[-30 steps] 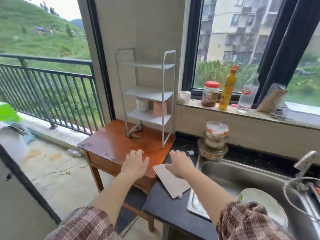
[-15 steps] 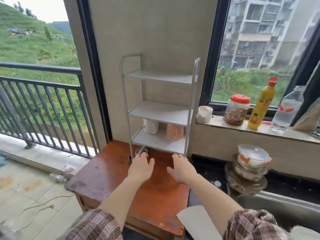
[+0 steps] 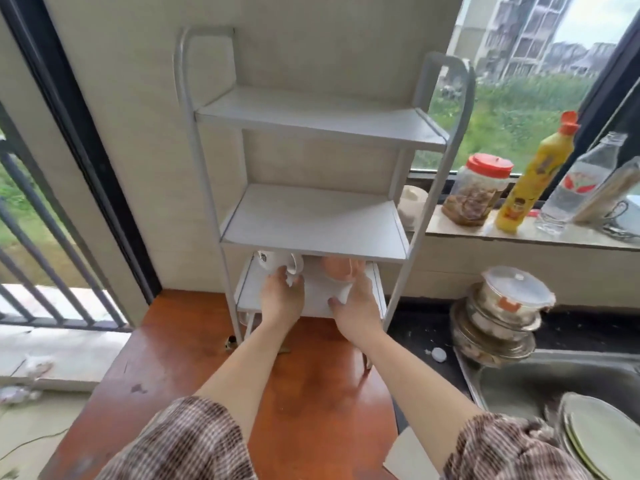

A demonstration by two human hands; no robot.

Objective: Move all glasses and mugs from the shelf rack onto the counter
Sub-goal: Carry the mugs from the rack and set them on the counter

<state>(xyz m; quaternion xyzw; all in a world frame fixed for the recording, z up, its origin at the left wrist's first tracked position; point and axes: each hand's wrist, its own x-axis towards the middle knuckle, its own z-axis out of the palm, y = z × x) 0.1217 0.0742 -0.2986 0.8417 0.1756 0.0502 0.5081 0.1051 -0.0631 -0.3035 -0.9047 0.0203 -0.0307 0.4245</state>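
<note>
A white three-tier shelf rack [image 3: 313, 220] stands on a wooden table [image 3: 166, 382]. On its lowest shelf sit a white mug [image 3: 273, 262] at the left and a pink mug [image 3: 337, 270] at the right, both partly hidden by the middle shelf. My left hand [image 3: 281, 299] reaches under that shelf, its fingers curled round the white mug's handle; the mug looks tilted. My right hand [image 3: 356, 304] holds the pink mug from its right side, thumb spread below. A clear glass [image 3: 244, 318] stands under the rack, behind its front leg. The top two shelves are bare.
The dark counter [image 3: 419, 336] lies right of the table, with stacked lidded bowls [image 3: 502, 327], a sink [image 3: 554, 386] and plates [image 3: 595, 438]. On the windowsill stand a small cup [image 3: 410, 206], a red-lidded jar [image 3: 479, 188], a yellow bottle [image 3: 533, 178] and a water bottle [image 3: 581, 185].
I have stepped closer to the rack. Both hands rose from the table and counter edge, went under the middle shelf and took hold of the two mugs.
</note>
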